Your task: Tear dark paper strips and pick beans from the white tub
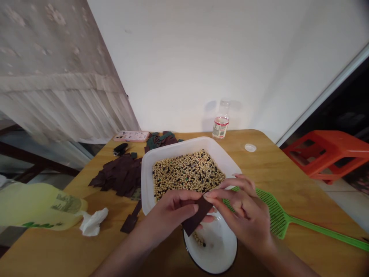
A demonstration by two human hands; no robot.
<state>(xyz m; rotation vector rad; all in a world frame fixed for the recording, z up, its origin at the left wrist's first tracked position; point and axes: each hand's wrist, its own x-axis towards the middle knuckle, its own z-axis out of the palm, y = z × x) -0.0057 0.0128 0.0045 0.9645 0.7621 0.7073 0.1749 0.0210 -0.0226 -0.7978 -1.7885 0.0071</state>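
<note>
A flat, dark brown rectangular piece (198, 216), perhaps cloth, is held over a white bowl (215, 252) with a dark rim. My left hand (173, 215) grips its left side between thumb and fingers. At the piece's upper edge the thumb and fingertips of my right hand (245, 207) are pinched together; whether something tiny is also between them I cannot make out. Behind my hands stands a white plastic tub (148, 169) filled with small round cream and dark balls (184, 171), beads or seeds. A few similar balls (198, 239) lie inside the bowl.
Dark brown pieces (119, 175) are piled left of the tub, with greenish scraps (163, 140) behind. Around them are a phone (132, 136), black key fob (120, 149), crumpled tissue (93, 222) and yellow bag (37, 206). A bottle (221, 125), white lid (250, 147) and green fly swatter (272, 211) occupy the right.
</note>
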